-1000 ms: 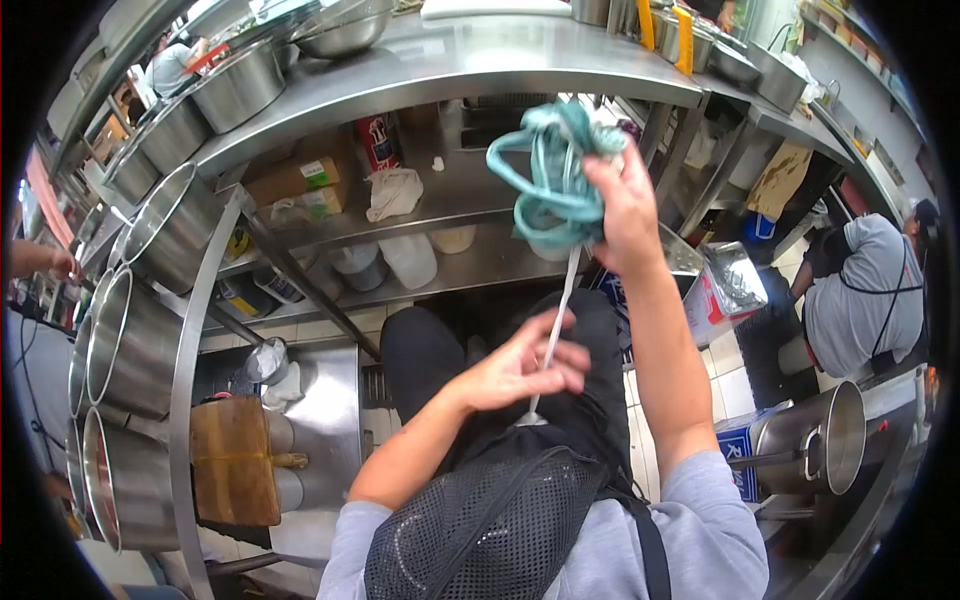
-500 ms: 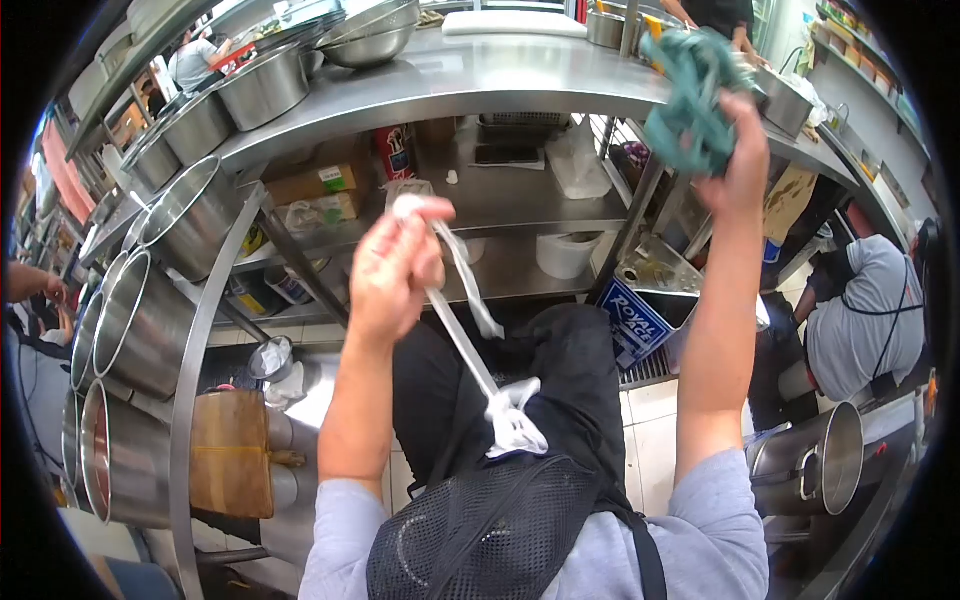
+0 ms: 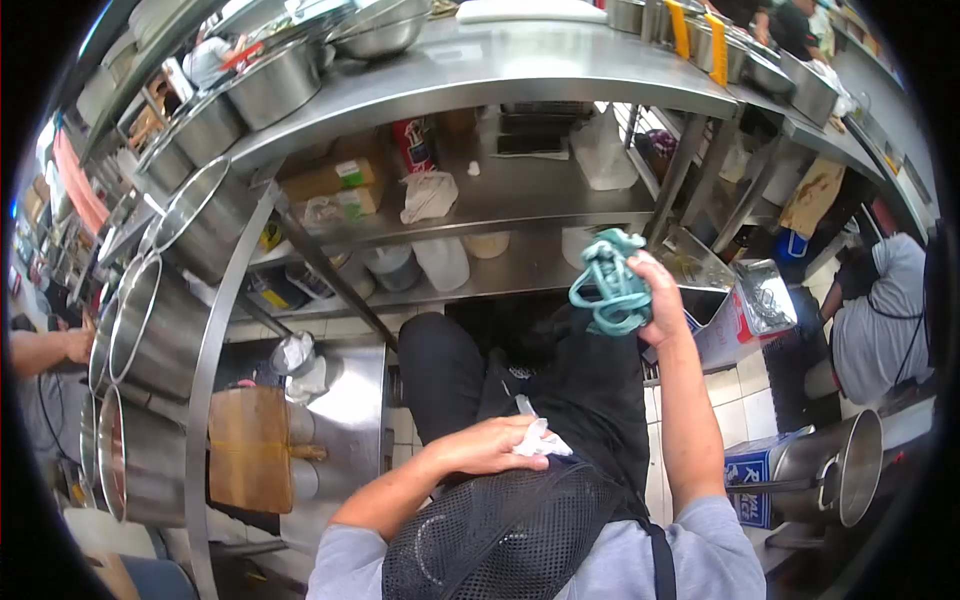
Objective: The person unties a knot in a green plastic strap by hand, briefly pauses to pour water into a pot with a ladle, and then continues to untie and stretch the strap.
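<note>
My left hand [image 3: 497,445] is low at my waist, its fingers closed on a crumpled white cloth strip [image 3: 543,440] just above the black mesh [image 3: 490,530] on my front. Out over my right thigh, my right hand [image 3: 661,300] grips a looped teal bundle of cords [image 3: 612,283]. Several loops hang free below and left of the fingers. My legs in black trousers [image 3: 440,370] are under both hands.
Ahead stands a steel table [image 3: 480,65] with pots and bowls, and a lower shelf [image 3: 480,210]. Tall pots [image 3: 150,325] line the left, near a wooden board [image 3: 248,448]. At right are a pot [image 3: 830,467] and a person in grey [image 3: 880,320].
My left hand has dropped to my waist; the long white strip it held up is now bunched there. My right hand has lowered the teal bundle from near the table edge.
</note>
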`<state>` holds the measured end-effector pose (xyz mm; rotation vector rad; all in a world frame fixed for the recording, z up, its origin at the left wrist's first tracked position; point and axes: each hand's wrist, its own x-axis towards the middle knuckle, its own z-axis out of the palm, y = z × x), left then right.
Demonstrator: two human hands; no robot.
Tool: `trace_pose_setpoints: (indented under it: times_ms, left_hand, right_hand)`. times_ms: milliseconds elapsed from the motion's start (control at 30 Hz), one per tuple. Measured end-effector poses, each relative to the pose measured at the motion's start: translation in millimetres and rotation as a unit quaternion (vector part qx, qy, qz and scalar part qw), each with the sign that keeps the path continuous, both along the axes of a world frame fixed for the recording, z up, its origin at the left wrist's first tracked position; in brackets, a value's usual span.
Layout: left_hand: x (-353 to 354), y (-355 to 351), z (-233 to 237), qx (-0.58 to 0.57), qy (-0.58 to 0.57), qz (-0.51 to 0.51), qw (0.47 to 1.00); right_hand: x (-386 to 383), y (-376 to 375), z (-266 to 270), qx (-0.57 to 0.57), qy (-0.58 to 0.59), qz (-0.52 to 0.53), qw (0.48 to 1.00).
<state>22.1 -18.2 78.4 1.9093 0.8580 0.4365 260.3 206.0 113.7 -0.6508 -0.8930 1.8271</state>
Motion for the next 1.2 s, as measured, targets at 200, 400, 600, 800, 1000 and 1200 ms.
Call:
trace_pose_setpoints:
  times_ms: [200,400,600,800,1000,1200]
  left_hand:
    - [-18,1,26,0.165,0.101,0.081,0.978]
    - [-10,-11,49,0.114,-0.028,0.061,0.991]
    - [4,4,25,-0.009,-0.034,-0.052,0.998]
    - [17,16,21,-0.162,0.097,-0.075,0.979]
    - [46,40,-27,-0.108,0.208,-0.192,0.953]
    - [58,32,-44,-0.132,0.160,-0.116,0.971]
  right_hand:
    - [-3,6,1,-0.025,0.055,0.012,0.998]
    - [-14,-1,-17,0.013,-0.001,0.009,1.000]
    - [5,3,-33,-0.039,0.021,-0.039,0.998]
    - [11,1,-32,-0.016,0.039,-0.045,0.998]
    - [-1,-6,-24,-0.027,0.029,-0.055,0.998]
    - [-16,-5,-4,0.016,0.084,-0.022,0.996]
